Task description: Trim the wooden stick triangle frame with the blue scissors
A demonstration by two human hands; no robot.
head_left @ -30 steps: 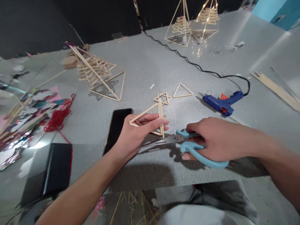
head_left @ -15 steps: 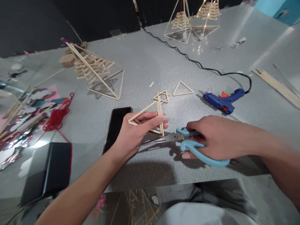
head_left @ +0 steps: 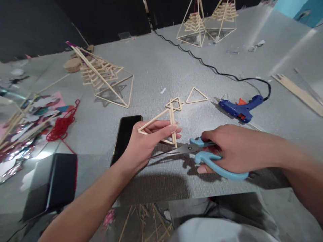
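Silvery-grey, finely textured table (head_left: 151,80) spreads in front of you, with a black panel (head_left: 108,16) along its far edge. Your left hand (head_left: 142,144) holds an open triangle of pale wooden sticks (head_left: 154,120), thumb pressing and fingers closed behind, with a second pale stick (head_left: 174,139) pinched alongside its right-hand edge. Your right hand (head_left: 234,148) has its fingers wrapped around the light-blue handles of a pair of metal scissors (head_left: 190,148). The blades are parted and point left, at the lower ends of the pinched sticks; you cannot tell whether the steel touches the wood.

Just beyond the upper tip of your triangle lies a small six-pointed wooden star (head_left: 180,104), and right of that a flat wooden triangle (head_left: 197,101). Farther right rests a dark-blue glue gun with an orange trigger (head_left: 238,110), its black cord (head_left: 214,70) winding toward the back.

A black phone (head_left: 126,132) lies partly behind your left hand and forearm. Beyond it, to the left, leans a pyramid frame of wooden sticks (head_left: 101,75); two similar stick pyramids (head_left: 199,32) stand at the back. Tangled red yarn (head_left: 60,129) sits at your left beside shiny scraps (head_left: 27,126).
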